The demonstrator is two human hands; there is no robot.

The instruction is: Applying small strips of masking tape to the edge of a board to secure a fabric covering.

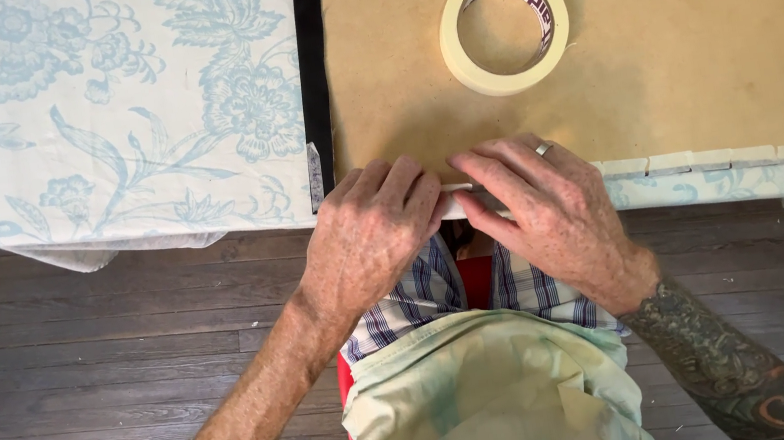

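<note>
Both grips pinch narrow: left hand (369,238) and right hand (553,214) press a tape strip (457,188) over the board edge (385,165); next piece needs the tape roll (504,28).

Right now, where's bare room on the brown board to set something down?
Free: the brown board right of the masking tape roll, back from the taped edge strips; also a smaller patch left of the roll. Crowded: the near edge, where the left hand and right hand press a tape strip.
</note>
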